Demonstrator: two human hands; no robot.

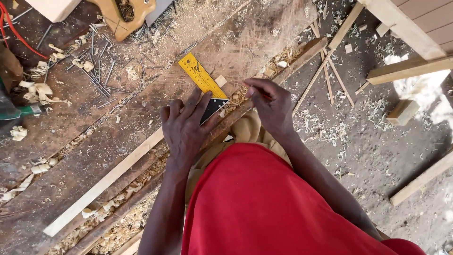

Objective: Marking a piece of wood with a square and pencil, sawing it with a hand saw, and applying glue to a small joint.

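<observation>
My left hand (185,126) presses flat on the dark stock of a try square whose yellow ruled blade (200,75) points up and left across the workbench. The square lies across a long pale wooden strip (106,182) that runs diagonally along the bench. My right hand (270,105) hovers just right of the square, fingers pinched around a thin object, likely a pencil, with a reddish end showing. Its tip is near the strip's upper end (220,80).
A worn wooden workbench (89,141) is strewn with shavings and several loose nails (99,75). A handsaw handle (123,16) lies at the top. Red cable (16,33) at top left. Offcuts and timber pieces (406,70) lie on the dirt floor to the right.
</observation>
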